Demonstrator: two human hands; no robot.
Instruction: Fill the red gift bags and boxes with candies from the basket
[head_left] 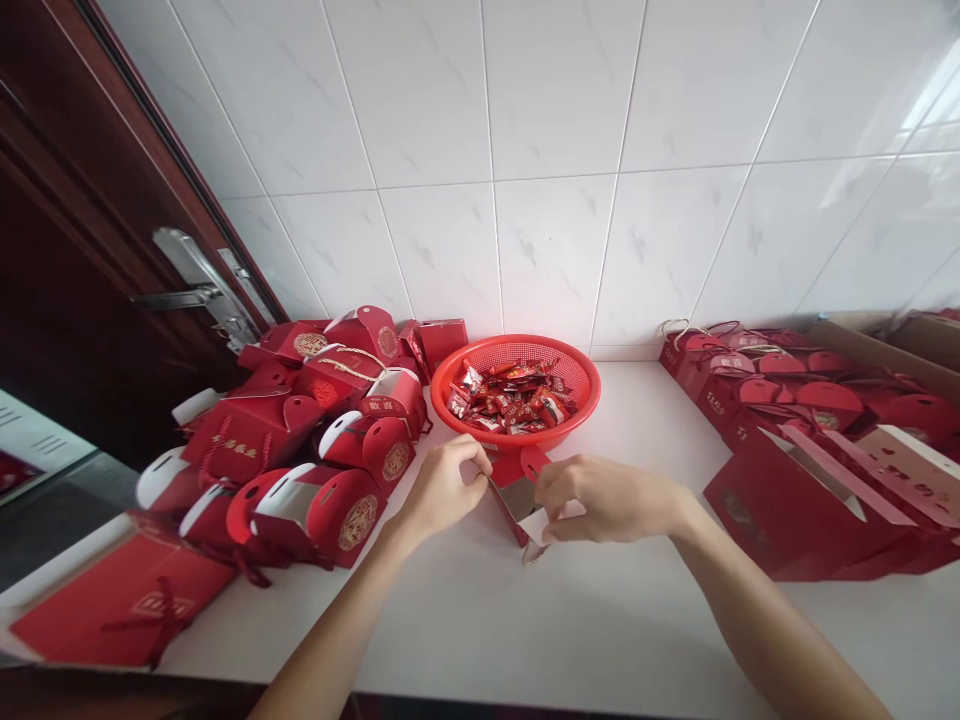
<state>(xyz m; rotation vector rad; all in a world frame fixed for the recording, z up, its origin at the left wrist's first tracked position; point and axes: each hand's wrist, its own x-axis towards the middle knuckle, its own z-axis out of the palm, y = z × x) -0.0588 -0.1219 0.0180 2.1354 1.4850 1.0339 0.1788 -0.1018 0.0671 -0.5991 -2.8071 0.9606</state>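
The left hand (450,485) and right hand (592,500) grip an open box (517,495). A red basket (589,398) stands near the back edge of the desk (600,620).

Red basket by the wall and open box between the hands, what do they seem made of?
The basket: probably molded plastic with a slight gloss, judging by its smooth rim and regular perforations. The box: likely thin cardboard, red outside and pale inside, since its walls look flat and thin-edged; whether the surface is coated, I can't tell.
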